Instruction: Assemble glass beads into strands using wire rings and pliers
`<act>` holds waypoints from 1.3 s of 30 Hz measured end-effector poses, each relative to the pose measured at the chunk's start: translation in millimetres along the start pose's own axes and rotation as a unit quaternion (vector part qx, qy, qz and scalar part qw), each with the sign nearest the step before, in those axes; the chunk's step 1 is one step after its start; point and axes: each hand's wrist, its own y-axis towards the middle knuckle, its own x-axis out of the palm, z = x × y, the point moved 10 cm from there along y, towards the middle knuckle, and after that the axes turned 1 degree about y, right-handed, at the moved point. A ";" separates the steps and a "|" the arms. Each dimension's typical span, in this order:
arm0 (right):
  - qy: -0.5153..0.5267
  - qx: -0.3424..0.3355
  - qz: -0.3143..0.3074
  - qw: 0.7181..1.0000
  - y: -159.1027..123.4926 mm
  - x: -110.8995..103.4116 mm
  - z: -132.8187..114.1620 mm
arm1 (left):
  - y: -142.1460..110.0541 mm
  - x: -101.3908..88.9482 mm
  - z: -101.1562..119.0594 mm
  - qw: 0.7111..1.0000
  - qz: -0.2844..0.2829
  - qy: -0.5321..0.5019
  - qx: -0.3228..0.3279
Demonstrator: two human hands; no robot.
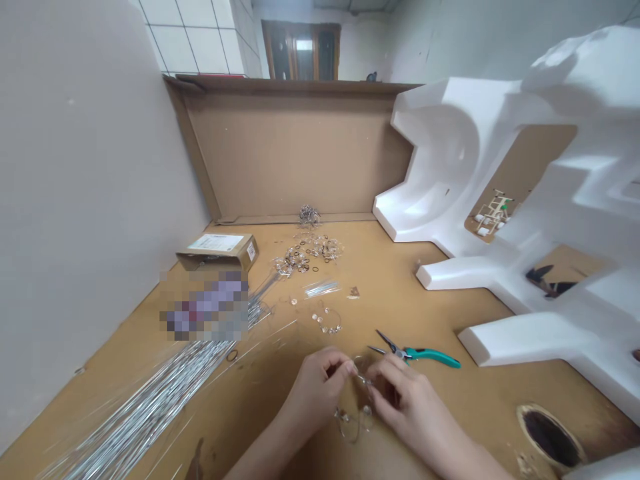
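Observation:
Near the table's front edge, my left hand (323, 383) pinches one end of a thin silvery wire (361, 378). The fingertips of my right hand (410, 397) are closed on its other end. Beneath my hands hangs or lies a thin loop with small clear beads (345, 417); whether it joins the wire I cannot tell. Just beyond my right hand lie green-handled needle-nose pliers (433, 355), jaws apart. A curved strand of clear beads (327, 329) rests on the table ahead of my left hand.
Long metal wires (170, 393) lie bundled at the left. Beaded pieces and small rings (305, 259) are heaped farther back, near a short row of pale sticks (321, 289). A small cardboard box (220, 247) stands back left. White foam packing (480, 280) fills the right, near a round hole (550, 437).

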 end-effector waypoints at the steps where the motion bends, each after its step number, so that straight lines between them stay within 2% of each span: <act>1: 0.002 -0.001 -0.005 1.000 -1.1 -3.1 3.1 | -0.1 -0.3 -0.4 1.000 0.000 0.001 -0.002; 3: -0.022 0.007 -0.003 1.000 -4.5 -13.6 17.8 | 0.0 -2.1 -2.0 1.000 0.003 -0.003 -0.010; 7: -0.185 0.007 0.017 0.982 -15.9 -35.4 60.1 | 1.7 -4.4 -3.4 0.999 -0.005 -0.027 -0.024; 10: -0.248 0.016 -0.012 0.969 -24.5 -34.5 84.2 | 2.2 -2.5 4.5 0.998 -0.041 -0.053 -0.007; 12: -0.274 0.016 -0.039 0.961 -27.2 -29.2 86.1 | 0.9 -0.1 15.0 0.994 -0.074 -0.082 0.020; 15: -0.330 0.021 -0.066 0.941 -25.1 -22.5 76.0 | -3.1 2.9 28.2 0.986 -0.113 -0.110 0.055; 19: -0.400 0.032 -0.084 0.912 -15.9 -18.2 67.2 | -7.3 7.0 30.0 0.985 -0.134 -0.090 0.063; 21: -0.399 0.039 -0.093 0.911 -11.5 -20.5 71.1 | -7.9 7.7 28.3 0.986 -0.135 -0.075 0.063; 23: -0.355 0.042 -0.098 0.929 -9.0 -27.9 77.5 | -7.5 6.7 25.9 0.989 -0.128 -0.056 0.056; 25: -0.254 0.042 -0.098 0.961 -9.4 -39.6 82.8 | -6.7 4.5 24.1 0.991 -0.118 -0.035 0.049; 27: -0.075 0.073 -0.112 0.988 -14.1 -49.2 90.3 | -6.1 2.7 23.4 0.992 -0.113 -0.019 0.043; 28: 0.052 0.084 -0.127 0.987 -17.7 -49.8 90.3 | -5.9 2.2 23.1 0.993 -0.112 -0.014 0.041; 29: 0.187 0.083 -0.141 0.969 -21.1 -49.7 85.7 | -5.7 1.8 22.8 0.993 -0.111 -0.012 0.038; 30: 0.314 0.084 -0.148 0.934 -24.4 -49.9 79.6 | -5.6 1.8 22.4 0.993 -0.110 -0.010 0.037; 32: 0.474 0.097 -0.166 0.859 -31.1 -46.1 67.8 | -5.5 2.5 21.4 0.993 -0.111 -0.005 0.034; 36: 0.581 0.153 -0.241 0.762 -45.6 -22.6 41.6 | -5.3 4.2 20.2 0.993 -0.110 0.007 0.031; 37: 0.592 0.167 -0.248 0.748 -47.8 -18.5 36.6 | -5.0 4.1 20.0 0.994 -0.109 0.009 0.030; 39: 0.592 0.172 -0.259 0.744 -50.4 -13.7 26.5 | -4.5 4.3 19.6 0.994 -0.109 0.012 0.031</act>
